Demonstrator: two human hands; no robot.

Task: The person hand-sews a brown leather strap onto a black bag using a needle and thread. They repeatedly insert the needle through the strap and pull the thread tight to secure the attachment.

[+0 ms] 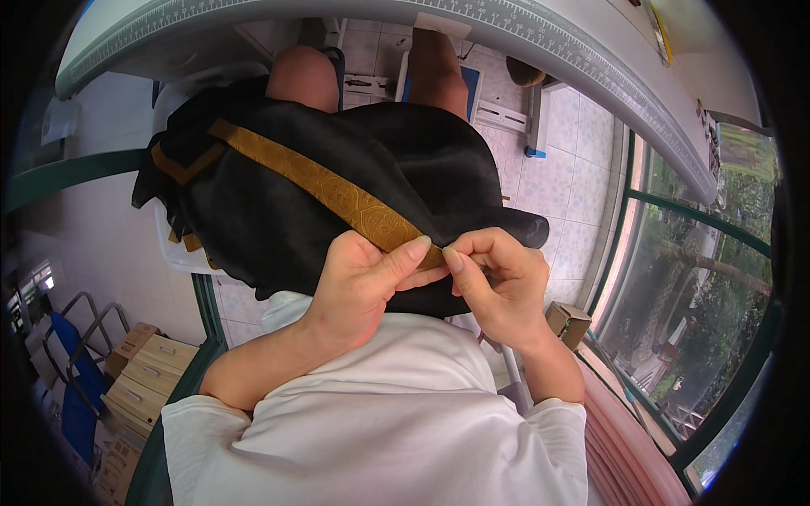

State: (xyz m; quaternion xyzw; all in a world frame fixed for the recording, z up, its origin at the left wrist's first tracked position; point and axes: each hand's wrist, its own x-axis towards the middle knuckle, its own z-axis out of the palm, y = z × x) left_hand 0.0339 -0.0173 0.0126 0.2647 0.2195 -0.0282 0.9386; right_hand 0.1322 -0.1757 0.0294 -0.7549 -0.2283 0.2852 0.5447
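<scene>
A black garment of smooth, slightly shiny fabric lies in loose folds across my lap. A gold patterned band runs along it from upper left down to my fingers. My left hand grips the lower end of this band, thumb on top and fingers underneath. Right beside it, my right hand is closed in a pinch at the band's edge, its thumb and forefinger tips almost meeting my left thumb. Whatever sits between those right fingertips is too small to make out.
A grey table edge with a ruler scale curves beyond my knees. Part of the garment rests over a white plastic bin at left. Wooden drawers stand at lower left, a small cardboard box and a green-framed window at right.
</scene>
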